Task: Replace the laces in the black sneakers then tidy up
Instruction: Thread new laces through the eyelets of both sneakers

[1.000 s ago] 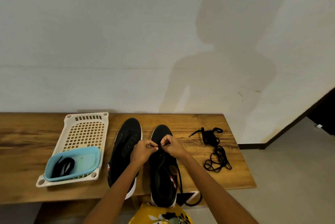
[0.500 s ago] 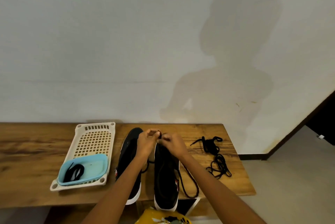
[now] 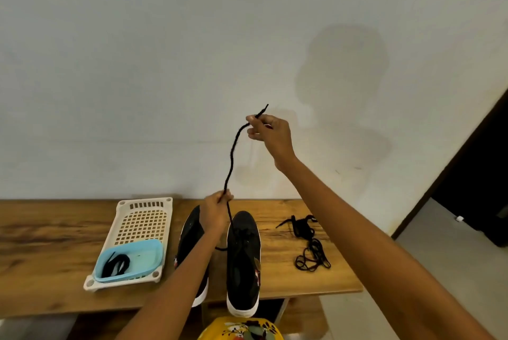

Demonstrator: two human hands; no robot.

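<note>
Two black sneakers with white soles stand side by side on the wooden table [image 3: 41,235], the left sneaker [image 3: 192,238] partly behind my forearm, the right sneaker [image 3: 243,260] in plain view. A black lace [image 3: 232,158] rises from the right sneaker's front eyelets. My left hand [image 3: 215,210] pinches it just above the toe. My right hand [image 3: 270,133] is raised high against the wall and pinches the lace near its tip. A short loop of lace lies between the two shoes.
A cream perforated basket [image 3: 143,218] stands left of the shoes and holds a light blue tray [image 3: 145,254] with a coiled black lace [image 3: 115,265]. A tangle of black laces [image 3: 309,243] lies right of the shoes. The wall runs behind; a dark doorway is at far right.
My right hand has risen from the right sneaker's toe to high above it, drawing the lace up through the eyelets. The left hand stays low at the toe, and the view has tilted up.
</note>
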